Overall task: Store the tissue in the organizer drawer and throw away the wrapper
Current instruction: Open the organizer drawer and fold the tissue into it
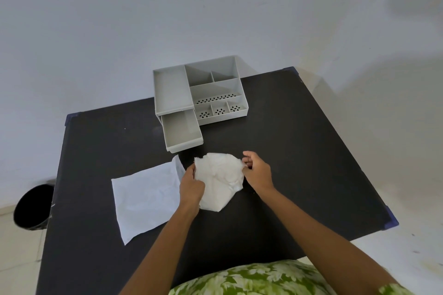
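The person stands at the six o'clock edge of the dark bench (299,151), both hands working one crumpled white bundle, the tissue (219,182), at the middle of the bench; the left hand (191,185) is closed on its nine o'clock side and the right hand (255,170) pinches its three o'clock corner between fingertips, so the two hands sit well apart with the tissue stretched between them; I take that as gathering or folding it small enough to fit, though which of the two I cannot say.

Flat on the bench at nine o'clock from the tissue lies a pale sheet, the wrapper (146,199) as I judge it, its far corner curling up just beside the left hand; it looks set aside so both hands are free.

The grey organizer (172,88) stands at twelve o'clock, near the wall; its drawer (181,130) is pulled out toward the person and shows nothing inside, ready to take the tissue, a short reach beyond the hands.

A black bin (32,208) sits on the floor off the bench's eight o'clock corner, the likely place for the wrapper; neither step seems done yet.
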